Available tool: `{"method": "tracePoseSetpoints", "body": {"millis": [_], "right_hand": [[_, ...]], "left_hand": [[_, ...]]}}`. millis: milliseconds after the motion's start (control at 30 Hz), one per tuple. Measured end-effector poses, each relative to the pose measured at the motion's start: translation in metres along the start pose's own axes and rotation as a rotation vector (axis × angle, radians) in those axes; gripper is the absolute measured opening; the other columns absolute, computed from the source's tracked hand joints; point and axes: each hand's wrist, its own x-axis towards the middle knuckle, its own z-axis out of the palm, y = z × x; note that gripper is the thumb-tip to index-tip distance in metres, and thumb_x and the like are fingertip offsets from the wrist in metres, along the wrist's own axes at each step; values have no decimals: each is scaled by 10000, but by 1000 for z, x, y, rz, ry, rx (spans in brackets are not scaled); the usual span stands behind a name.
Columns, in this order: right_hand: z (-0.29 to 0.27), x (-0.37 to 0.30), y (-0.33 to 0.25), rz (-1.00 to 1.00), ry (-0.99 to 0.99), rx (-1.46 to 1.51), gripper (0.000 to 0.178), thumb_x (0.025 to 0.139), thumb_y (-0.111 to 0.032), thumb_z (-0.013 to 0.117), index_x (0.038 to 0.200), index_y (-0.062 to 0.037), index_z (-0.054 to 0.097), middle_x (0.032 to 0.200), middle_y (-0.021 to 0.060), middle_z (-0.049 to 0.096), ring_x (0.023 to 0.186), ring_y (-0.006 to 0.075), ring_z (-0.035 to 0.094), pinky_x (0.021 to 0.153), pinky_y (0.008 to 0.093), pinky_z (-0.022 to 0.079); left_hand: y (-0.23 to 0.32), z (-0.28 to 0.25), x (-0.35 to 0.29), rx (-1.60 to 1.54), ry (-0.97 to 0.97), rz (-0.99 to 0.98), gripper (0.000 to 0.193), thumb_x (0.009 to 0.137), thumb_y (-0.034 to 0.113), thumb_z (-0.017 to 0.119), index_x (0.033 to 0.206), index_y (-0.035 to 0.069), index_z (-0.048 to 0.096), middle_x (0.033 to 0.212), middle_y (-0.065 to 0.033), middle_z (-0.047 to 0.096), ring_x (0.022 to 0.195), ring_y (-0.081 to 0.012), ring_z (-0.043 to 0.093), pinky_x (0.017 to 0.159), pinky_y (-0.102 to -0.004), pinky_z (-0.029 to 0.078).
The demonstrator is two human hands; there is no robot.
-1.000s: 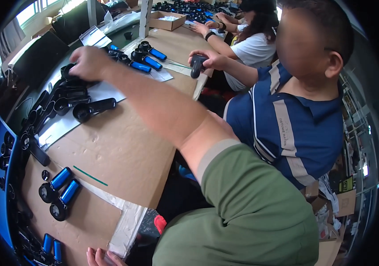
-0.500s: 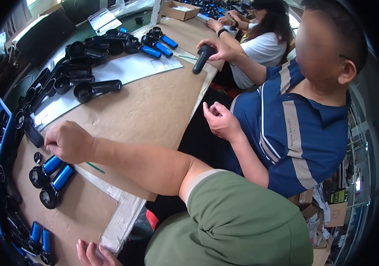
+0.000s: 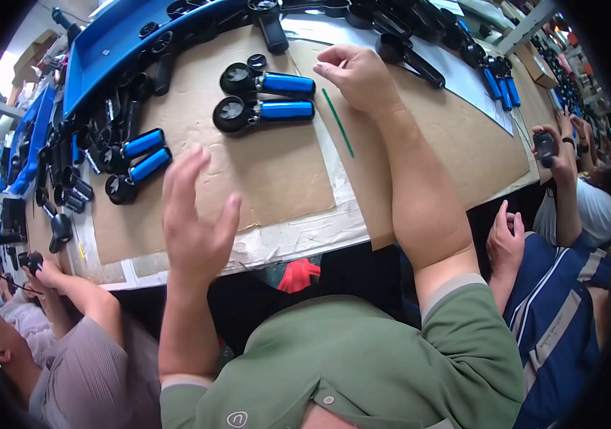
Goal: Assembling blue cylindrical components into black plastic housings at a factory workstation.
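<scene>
My left hand point(image 3: 197, 218) is raised over the near part of the brown board, its fingers spread and holding nothing. My right hand point(image 3: 359, 80) is closed, thumb and fingertips together, to the right of two black fan-like housings; anything in the pinch is too small or hidden to make out. Those housings, an upper one point(image 3: 235, 77) and a lower one point(image 3: 230, 114), lie side by side, each with a round head and a blue cylinder in its handle. A small round black part point(image 3: 257, 61) lies just above them. A green strip point(image 3: 338, 123) is below my right hand.
Two similar housings with blue cylinders point(image 3: 149, 164) lie left of my left hand. A blue tray point(image 3: 98, 64) stands at the far left. Black housings point(image 3: 411, 60) line the back. Co-workers sit on both sides; one at right holds a dark handheld part point(image 3: 545, 148).
The view has swung, bringing the tray and my left side into sight. My left hand has risen from the table's near edge and spread. My right hand stays closed beside the two housings.
</scene>
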Motion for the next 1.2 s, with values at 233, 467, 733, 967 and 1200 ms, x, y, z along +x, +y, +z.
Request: {"method": "tracePoseSetpoints", "body": {"millis": [233, 467, 733, 967, 1200], "right_hand": [[15, -5, -1, -196, -137, 61, 331, 923, -166, 842, 1209, -8, 784, 1079, 69, 758, 741, 125, 598, 674, 246, 532], [16, 5, -9, -49, -353, 153, 393, 901, -106, 847, 1267, 2, 754, 1098, 90, 741, 777, 128, 603, 697, 241, 544], [33, 20, -17, -26, -481, 224, 391, 886, -88, 850, 1263, -31, 763, 1058, 91, 733, 779, 139, 611, 698, 243, 544], [58, 34, -23, -337, -306, -108, 383, 898, -190, 835, 1263, -87, 780, 1067, 98, 749, 881, 227, 684, 859, 314, 582], [33, 14, -36, -454, -152, -272, 396, 865, -210, 869, 1226, -68, 789, 1076, 85, 739, 840, 256, 660, 833, 353, 583]], "left_hand": [[-50, 47, 81, 1, -33, -251, 764, 807, 100, 859, 1497, 41, 538, 1368, -190, 649, 1213, -313, 645, 1088, -416, 520], [-68, 55, 87, -8, -186, -206, 765, 752, 85, 908, 1442, 39, 582, 1273, -187, 700, 1108, -308, 692, 1055, -379, 542], [-74, 47, 68, -74, -158, -190, 720, 759, 80, 915, 1416, 52, 623, 1254, -168, 714, 1088, -296, 697, 1041, -372, 546], [-72, 48, 64, -334, -122, -187, 673, 800, 115, 907, 1420, 56, 650, 1227, -128, 722, 1051, -253, 696, 990, -343, 559], [-78, 41, 61, -595, -200, -283, 536, 885, 76, 827, 1401, 60, 683, 1145, -68, 735, 970, -176, 675, 929, -288, 551]]}}
